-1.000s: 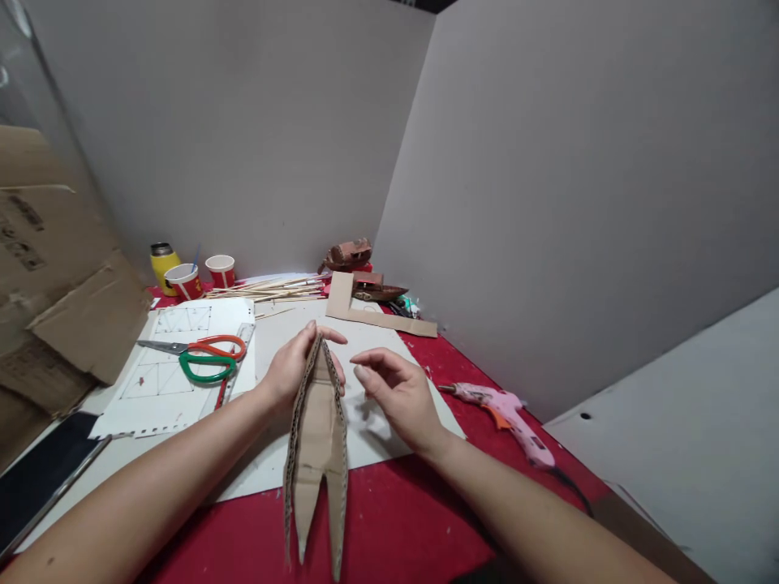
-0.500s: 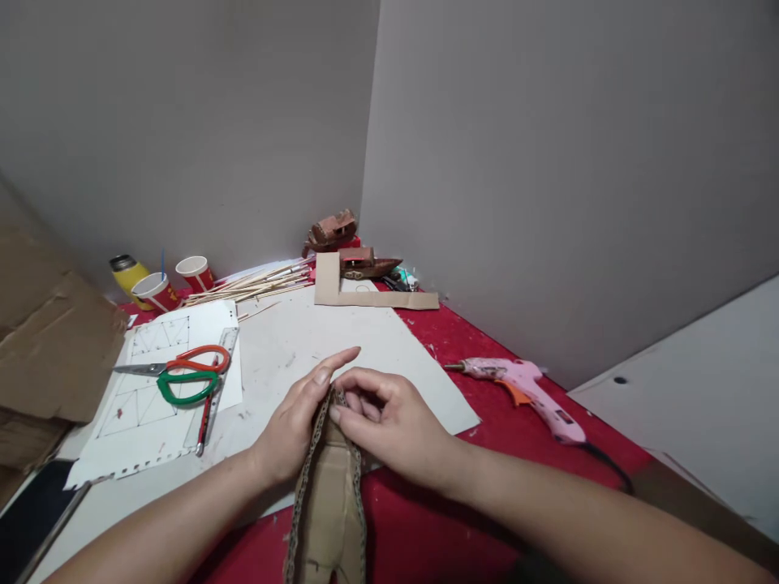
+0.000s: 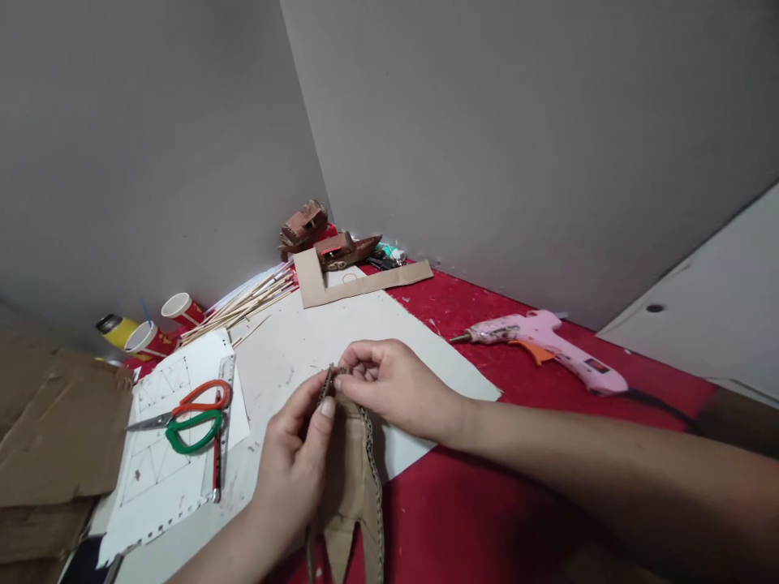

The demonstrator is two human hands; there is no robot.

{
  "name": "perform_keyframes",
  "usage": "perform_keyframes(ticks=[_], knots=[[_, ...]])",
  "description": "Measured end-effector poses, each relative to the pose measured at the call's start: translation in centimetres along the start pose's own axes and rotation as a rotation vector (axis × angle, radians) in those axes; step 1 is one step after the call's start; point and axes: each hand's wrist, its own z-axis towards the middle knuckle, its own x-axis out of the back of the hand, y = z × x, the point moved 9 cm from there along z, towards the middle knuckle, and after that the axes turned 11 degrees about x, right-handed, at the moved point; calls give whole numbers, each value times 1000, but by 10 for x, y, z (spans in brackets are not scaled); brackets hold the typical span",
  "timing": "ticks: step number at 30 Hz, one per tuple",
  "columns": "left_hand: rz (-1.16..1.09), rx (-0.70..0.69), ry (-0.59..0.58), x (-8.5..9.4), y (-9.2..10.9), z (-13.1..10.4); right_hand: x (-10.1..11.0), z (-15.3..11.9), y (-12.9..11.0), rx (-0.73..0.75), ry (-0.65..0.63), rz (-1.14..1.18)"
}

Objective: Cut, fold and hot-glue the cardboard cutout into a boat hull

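A long cardboard boat hull (image 3: 350, 478) with corrugated edges lies toward me, its pointed end facing away. My left hand (image 3: 298, 446) grips the left side wall near the tip, thumb inside and fingers outside. At the tip, my right hand (image 3: 389, 385) pinches the end of the right wall between thumb and forefinger. A small gap shows between the two wall ends. Part of the left wall is hidden behind my left hand. To the right lies a pink hot glue gun (image 3: 548, 341) with an orange trigger, its nozzle facing left.
Scissors (image 3: 195, 418), a ruler (image 3: 226, 389) and a pencil (image 3: 217, 470) rest on drawn paper sheets (image 3: 152, 470) at left. Behind are paper cups (image 3: 149, 339), wooden sticks (image 3: 249, 300), an L-shaped cardboard piece (image 3: 377, 280) and model boats (image 3: 346, 251). Large cardboard (image 3: 54, 430) stands far left.
My left hand has shifted from lying flat along the outside to gripping the left wall with its thumb inside. The wall ends have moved slightly apart. The view has turned and tilted.
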Motion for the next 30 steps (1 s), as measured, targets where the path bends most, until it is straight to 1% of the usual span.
perform_keyframes(ticks=[1,3,5,7,10,12,14,16,18,20,24,27,30], knots=[[76,-45,36,1,1,-2,-1,1,1,5,-13,-4],[176,-93,71,1,0,-5,-3,0,2,40,-39,-43],[199,-102,76,3,-5,-6,-7,-2,2,91,-62,-107],[193,-91,87,7,-10,-6,-11,-4,6,90,-82,-132],[189,-63,133,16,-14,-6,-14,-6,22,-51,-72,-33],[193,-30,209,23,-15,-6,-15,-8,32,-139,-53,35],[192,9,293,32,-16,-7,-17,-11,39,-182,-70,28],[196,24,328,36,-15,-6,-21,-15,44,-187,-118,-19],[213,6,312,35,-13,-6,-24,-19,46,-174,-147,-58],[239,-11,294,35,-12,-6,-24,-21,45,-168,-143,-88],[265,-14,257,33,-14,-7,-20,-21,36,-186,-141,-190],[219,-1,208,29,-15,-6,-16,-20,30,-174,-148,-267],[132,66,199,27,-13,-2,-15,-19,29,-150,-138,-279]])
